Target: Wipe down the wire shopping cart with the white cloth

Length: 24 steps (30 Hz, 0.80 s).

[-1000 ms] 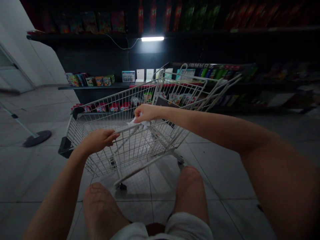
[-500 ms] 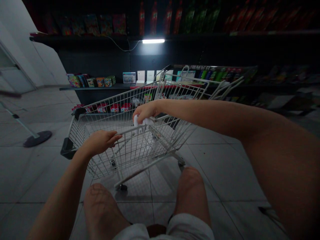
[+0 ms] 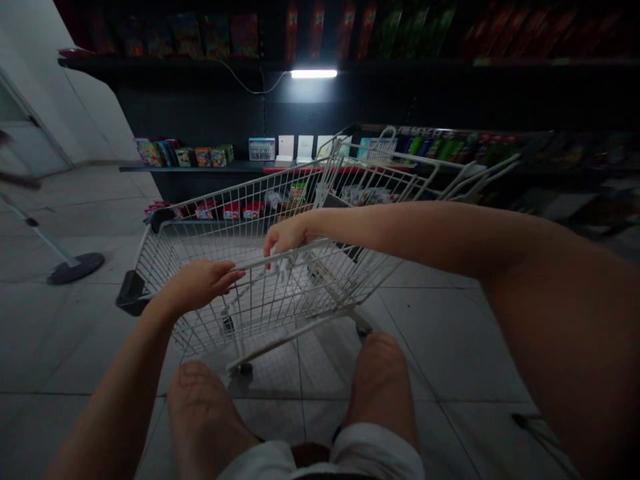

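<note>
Two bare hands rest on a white wire shopping cart [image 3: 260,313]. The right hand [image 3: 289,235] curls narrowly over the cart's white metal handle bar [image 3: 250,263], pinching a crumpled white cloth [image 3: 275,262] against it. The left hand [image 3: 197,287] lies across the bar further along; whether it closes around the bar is hard to tell. A long dark shelf [image 3: 150,169] holding bright packaged goods [image 3: 184,157] stands beyond the cart.
</note>
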Each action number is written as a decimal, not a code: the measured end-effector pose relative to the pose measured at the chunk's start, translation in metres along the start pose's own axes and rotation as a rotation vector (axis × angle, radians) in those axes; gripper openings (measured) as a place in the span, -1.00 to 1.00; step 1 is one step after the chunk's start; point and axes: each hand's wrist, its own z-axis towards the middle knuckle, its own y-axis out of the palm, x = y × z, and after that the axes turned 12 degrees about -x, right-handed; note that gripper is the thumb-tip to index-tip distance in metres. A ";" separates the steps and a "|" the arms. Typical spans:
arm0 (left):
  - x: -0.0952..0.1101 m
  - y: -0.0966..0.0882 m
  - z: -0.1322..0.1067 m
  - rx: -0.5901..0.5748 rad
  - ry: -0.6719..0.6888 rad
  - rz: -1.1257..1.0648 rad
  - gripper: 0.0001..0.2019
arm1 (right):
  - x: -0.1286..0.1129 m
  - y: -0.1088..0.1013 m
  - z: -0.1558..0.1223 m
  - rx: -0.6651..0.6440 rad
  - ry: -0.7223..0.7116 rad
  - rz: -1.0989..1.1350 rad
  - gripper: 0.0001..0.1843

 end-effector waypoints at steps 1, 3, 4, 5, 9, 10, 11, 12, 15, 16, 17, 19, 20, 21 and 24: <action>0.000 0.000 -0.001 0.003 -0.003 0.006 -0.54 | 0.000 0.002 0.007 0.003 0.026 -0.021 -0.74; 0.000 0.001 -0.002 0.015 -0.006 0.022 -0.53 | 0.002 0.000 0.015 0.001 0.058 -0.092 -0.83; 0.000 0.002 -0.003 0.020 -0.006 0.027 -0.53 | 0.004 -0.006 0.016 0.016 0.043 -0.146 -0.85; 0.000 0.003 -0.004 0.023 -0.004 0.032 -0.52 | 0.007 -0.013 0.017 0.058 0.003 -0.208 -0.85; 0.000 0.007 -0.006 0.033 0.004 0.030 -0.50 | 0.030 -0.039 0.032 0.503 -0.245 -0.381 -0.76; 0.000 0.007 -0.006 0.034 0.004 0.030 -0.50 | 0.036 -0.040 0.040 0.655 -0.280 -0.394 -0.73; 0.000 0.008 -0.007 0.036 0.003 0.033 -0.50 | 0.041 -0.039 0.049 0.811 -0.308 -0.399 -0.71; 0.000 0.008 -0.007 0.038 0.000 0.037 -0.50 | 0.045 -0.037 0.059 0.965 -0.336 -0.399 -0.70; 0.002 0.009 -0.009 0.042 -0.007 0.052 -0.50 | 0.049 -0.036 0.078 1.304 -0.415 -0.397 -0.68; 0.002 0.009 -0.009 0.043 -0.004 0.054 -0.50 | 0.050 -0.040 0.079 1.348 -0.422 -0.404 -0.65; 0.002 0.009 -0.009 0.044 -0.001 0.056 -0.50 | 0.050 -0.045 0.078 1.364 -0.419 -0.416 -0.62; 0.002 0.009 -0.009 0.043 0.008 0.059 -0.49 | 0.052 -0.054 0.074 1.357 -0.386 -0.441 -0.57; 0.002 0.009 -0.009 0.042 0.010 0.057 -0.48 | 0.053 -0.056 0.073 1.352 -0.367 -0.448 -0.57; 0.002 0.009 -0.009 0.041 0.010 0.055 -0.48 | 0.053 -0.055 0.073 1.351 -0.352 -0.453 -0.60; 0.002 0.008 -0.010 0.042 0.008 0.051 -0.49 | 0.050 -0.035 0.081 1.371 -0.344 -0.439 -0.73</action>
